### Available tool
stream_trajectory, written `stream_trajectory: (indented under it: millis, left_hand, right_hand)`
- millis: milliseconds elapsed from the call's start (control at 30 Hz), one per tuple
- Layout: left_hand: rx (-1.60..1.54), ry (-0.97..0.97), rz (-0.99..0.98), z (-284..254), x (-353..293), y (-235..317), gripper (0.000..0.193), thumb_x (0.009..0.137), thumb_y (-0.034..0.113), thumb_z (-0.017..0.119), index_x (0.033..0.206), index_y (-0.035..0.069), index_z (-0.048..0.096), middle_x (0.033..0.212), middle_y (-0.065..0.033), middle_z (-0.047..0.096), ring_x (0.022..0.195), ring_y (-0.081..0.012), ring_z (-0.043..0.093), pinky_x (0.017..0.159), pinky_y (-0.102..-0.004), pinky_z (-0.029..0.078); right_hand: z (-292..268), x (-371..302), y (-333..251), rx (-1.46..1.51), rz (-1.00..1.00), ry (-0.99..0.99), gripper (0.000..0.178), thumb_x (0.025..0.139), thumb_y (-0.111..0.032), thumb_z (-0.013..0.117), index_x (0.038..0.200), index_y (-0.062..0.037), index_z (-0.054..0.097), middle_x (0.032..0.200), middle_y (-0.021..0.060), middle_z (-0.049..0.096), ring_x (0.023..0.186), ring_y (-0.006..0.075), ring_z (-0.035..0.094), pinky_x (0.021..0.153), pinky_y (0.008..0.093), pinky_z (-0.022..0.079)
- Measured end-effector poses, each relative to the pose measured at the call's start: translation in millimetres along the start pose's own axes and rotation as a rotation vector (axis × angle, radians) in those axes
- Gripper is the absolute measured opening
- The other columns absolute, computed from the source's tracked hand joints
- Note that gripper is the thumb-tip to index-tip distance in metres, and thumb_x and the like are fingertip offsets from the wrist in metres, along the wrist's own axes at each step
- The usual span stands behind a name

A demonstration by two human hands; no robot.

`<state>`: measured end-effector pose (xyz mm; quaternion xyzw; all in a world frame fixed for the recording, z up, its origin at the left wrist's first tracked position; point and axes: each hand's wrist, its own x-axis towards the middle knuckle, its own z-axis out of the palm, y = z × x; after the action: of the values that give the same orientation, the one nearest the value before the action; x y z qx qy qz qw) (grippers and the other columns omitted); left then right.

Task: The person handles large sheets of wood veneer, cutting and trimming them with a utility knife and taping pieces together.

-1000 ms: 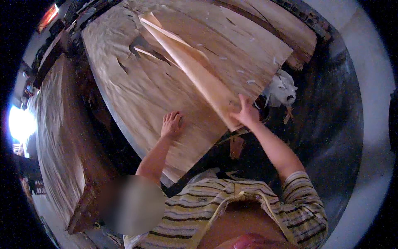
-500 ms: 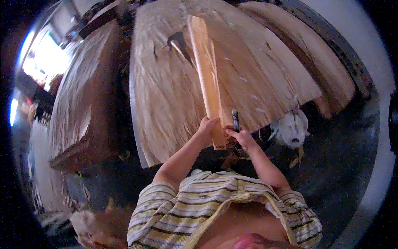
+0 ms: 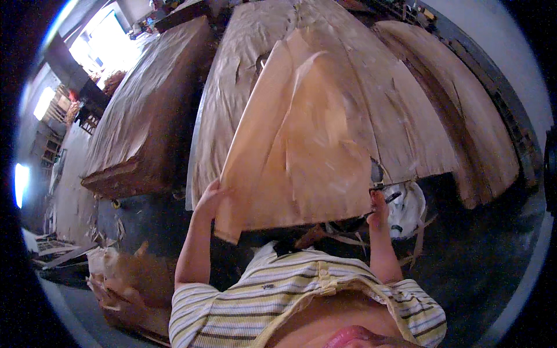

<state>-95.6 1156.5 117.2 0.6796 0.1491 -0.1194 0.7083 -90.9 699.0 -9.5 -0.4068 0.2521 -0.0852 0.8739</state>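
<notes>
A thin orange-brown sheet of wood veneer [image 3: 272,168] spreads out in front of me over a large stack of paler veneer [image 3: 232,110]. Its near edge hangs just past the stack's front, and creases run up its middle. At its left edge my left hand [image 3: 210,200] is closed, gripping the sheet. My right hand [image 3: 378,210] is at the near right corner, closed around a slim dark tool [image 3: 393,197] whose exact kind I cannot make out. Whether those fingers also pinch the sheet is hidden.
Another veneer stack [image 3: 145,116] stands to the left, and a third [image 3: 464,110] to the right. A white bag [image 3: 406,217] and veneer scraps lie by the stack's near right corner. Brown scraps [image 3: 130,284] are heaped at lower left.
The narrow folded strip of veneer has been opened into a wide sheet. My left hand has moved left and my right hand right and slightly nearer, the tool still in it.
</notes>
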Motion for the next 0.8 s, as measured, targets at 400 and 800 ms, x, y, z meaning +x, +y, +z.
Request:
stream_trajectory:
  millis: [400, 800]
  left_hand:
    - [-0.388, -0.293, -0.017, 42.9, -66.2, -68.6, 0.032, 0.076, 0.008, 0.054, 0.106, 0.001, 0.046, 0.095, -0.0059, 0.055, 0.086, -0.0156, 0.054, 0.075, -0.0302, 0.044]
    - [0.158, 0.241, 0.369, -162.1, -129.6, -150.7, 0.035, 0.078, 0.02, 0.055, 0.107, 0.003, 0.048, 0.105, -0.0048, 0.052, 0.095, -0.0167, 0.05, 0.081, -0.03, 0.041]
  right_hand:
    - [122.3, -50.8, 160.0, -0.69, 0.222, -0.809, 0.032, 0.08, -0.014, 0.054, 0.111, -0.0068, 0.048, 0.1, 0.0044, 0.052, 0.087, 0.0149, 0.05, 0.073, 0.0284, 0.043]
    - [320.9, -251.9, 254.3, -0.828, 0.551, -0.984, 0.028, 0.075, -0.022, 0.059, 0.098, -0.0089, 0.052, 0.086, 0.0035, 0.053, 0.067, 0.0118, 0.048, 0.06, 0.0237, 0.042]
